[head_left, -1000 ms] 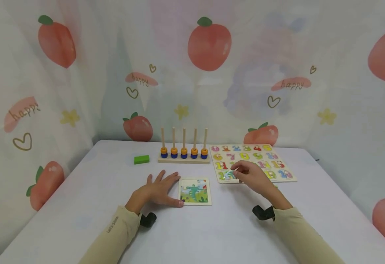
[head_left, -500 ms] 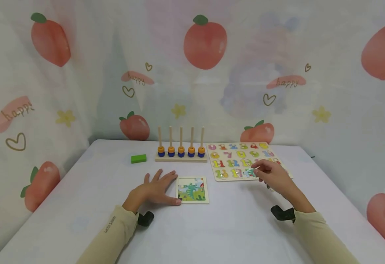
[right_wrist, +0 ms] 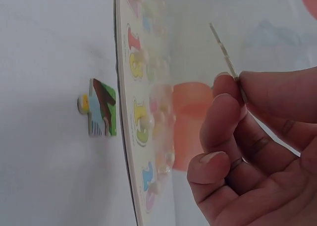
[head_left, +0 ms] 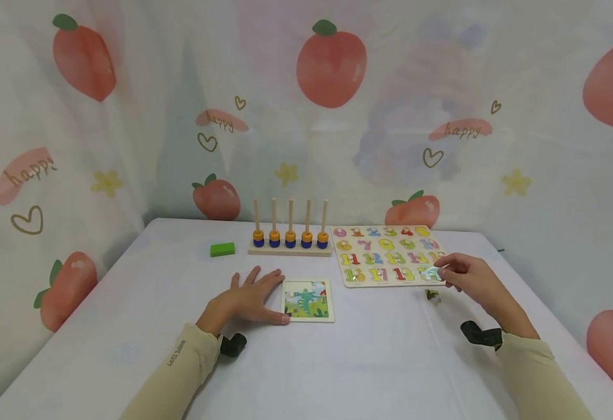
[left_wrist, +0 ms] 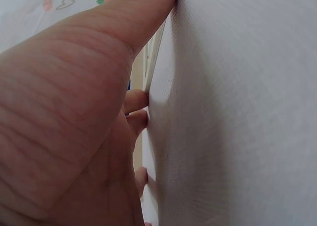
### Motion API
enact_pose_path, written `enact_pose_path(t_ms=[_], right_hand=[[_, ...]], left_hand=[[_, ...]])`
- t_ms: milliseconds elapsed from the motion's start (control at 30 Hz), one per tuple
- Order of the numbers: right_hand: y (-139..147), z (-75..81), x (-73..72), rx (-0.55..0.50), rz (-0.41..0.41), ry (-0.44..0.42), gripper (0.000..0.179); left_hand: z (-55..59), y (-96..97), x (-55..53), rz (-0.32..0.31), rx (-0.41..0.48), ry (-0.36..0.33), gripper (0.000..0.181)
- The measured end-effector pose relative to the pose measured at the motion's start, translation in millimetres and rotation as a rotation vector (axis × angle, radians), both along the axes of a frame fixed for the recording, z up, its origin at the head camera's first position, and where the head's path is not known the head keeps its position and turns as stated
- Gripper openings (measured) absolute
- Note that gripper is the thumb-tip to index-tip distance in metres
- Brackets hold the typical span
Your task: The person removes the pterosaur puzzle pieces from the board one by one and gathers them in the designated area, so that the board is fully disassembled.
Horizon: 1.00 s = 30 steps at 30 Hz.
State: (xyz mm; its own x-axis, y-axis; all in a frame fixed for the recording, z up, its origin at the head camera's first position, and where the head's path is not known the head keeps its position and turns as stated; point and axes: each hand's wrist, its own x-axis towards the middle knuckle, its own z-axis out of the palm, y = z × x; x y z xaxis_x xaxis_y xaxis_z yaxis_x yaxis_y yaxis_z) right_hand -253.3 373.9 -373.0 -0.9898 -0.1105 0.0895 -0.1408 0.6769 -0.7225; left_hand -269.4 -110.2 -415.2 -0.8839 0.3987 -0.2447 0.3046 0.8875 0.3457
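My right hand [head_left: 477, 283] pinches a thin jigsaw piece [head_left: 431, 273] between thumb and fingertips, above the number board's front right corner. The right wrist view shows that piece [right_wrist: 225, 52] edge-on. Below it, a second jigsaw piece [right_wrist: 102, 107] in green, brown and blue lies on the cloth by the board's edge. My left hand [head_left: 246, 298] rests on the table with fingers spread. Its thumb and a fingertip touch the left side of a small framed dinosaur jigsaw [head_left: 307, 300], whose upper left has a pale patch. The left wrist view shows mostly palm and thumb [left_wrist: 74, 102].
A wooden number board [head_left: 349, 281] with colourful knobbed numerals lies at the back right. Beside it stands a peg stand [head_left: 291, 251] with orange and blue rings on upright rods. A green block [head_left: 222, 249] lies farther left. A printed curtain [head_left: 333, 163] borders the table.
My right hand has moved to the right along the number board's front, still pinching the piece, uncovering the loose jigsaw piece on the cloth. My left hand has stayed at the frame.
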Motion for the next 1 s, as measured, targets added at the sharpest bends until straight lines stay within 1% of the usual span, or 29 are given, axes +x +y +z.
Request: enact_pose_path(t_ms=[133, 333, 600, 733, 900, 1000], right_hand=[[11, -2.0, 1.1, 0.007, 0.005, -0.044, 0.030], [26, -2.5, 1.7, -0.001, -0.001, -0.105, 0.033], [48, -6.9, 0.7, 0.053, -0.032, -0.168, 0.031], [52, -10.6, 0.0, 0.068, -0.027, -0.191, 0.028], [53, -17.6, -1.2, 0.067, -0.004, -0.199, 0.024], [53, -20.6, -1.6, 0.071, -0.009, -0.204, 0.022]], left_hand=[[-0.6, 0.1, 0.4, -0.001, 0.006, -0.009, 0.107], [-0.4, 0.0, 0.1, 0.000, -0.002, -0.003, 0.108], [1.5, 0.9, 1.1, 0.012, 0.004, -0.002, 0.107], [0.6, 0.9, 0.6, 0.009, 0.007, -0.009, 0.107], [-0.8, -0.3, -1.0, 0.003, 0.008, -0.005, 0.108], [-1.0, -0.9, -1.3, 0.003, 0.012, -0.004, 0.108]])
